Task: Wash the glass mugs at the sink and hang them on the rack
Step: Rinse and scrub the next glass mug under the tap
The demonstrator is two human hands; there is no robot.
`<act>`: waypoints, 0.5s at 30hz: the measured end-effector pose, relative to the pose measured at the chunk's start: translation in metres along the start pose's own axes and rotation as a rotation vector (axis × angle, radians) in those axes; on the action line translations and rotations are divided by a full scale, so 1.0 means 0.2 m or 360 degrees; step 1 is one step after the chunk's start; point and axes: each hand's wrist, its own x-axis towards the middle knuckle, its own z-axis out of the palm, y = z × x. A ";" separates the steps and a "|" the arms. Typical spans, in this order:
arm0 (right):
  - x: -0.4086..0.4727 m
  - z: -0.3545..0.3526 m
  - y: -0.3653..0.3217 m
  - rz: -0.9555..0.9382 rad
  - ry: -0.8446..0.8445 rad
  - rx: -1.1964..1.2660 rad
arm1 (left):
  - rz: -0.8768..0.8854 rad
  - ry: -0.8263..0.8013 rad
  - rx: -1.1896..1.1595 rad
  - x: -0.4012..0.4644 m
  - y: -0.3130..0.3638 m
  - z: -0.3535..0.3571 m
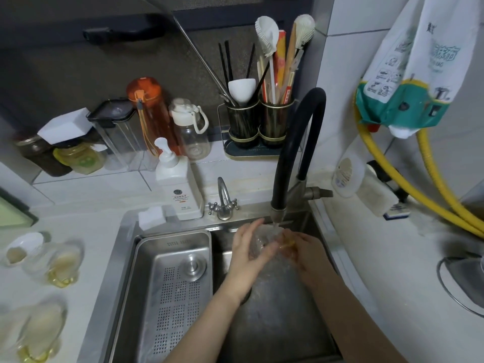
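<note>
I grip a mug (264,241) in both hands (248,251) (305,251) under the tap (277,218); two mugs (61,263) (39,334) wait at left, none visibly hung.

The clear glass mug (264,242) sits between the left hand (248,251) and the right hand (305,254), under the curved black hose faucet (296,142), over the stainless steel sink (275,323). Left of the left hand a perforated steel drain tray (172,289) lies in the sink. Behind that hand, on the sink's rim, stand a small chrome two-handled tap (224,203) and a white pump bottle (178,187). Far left of both hands, two more glass mugs (60,265) lie on the white counter (78,231).
</note>
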 end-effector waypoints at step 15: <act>-0.06 0.06 -0.01 -0.0231 -0.0379 -0.0151 | -0.0215 0.0304 -0.0337 0.04 -0.01 0.04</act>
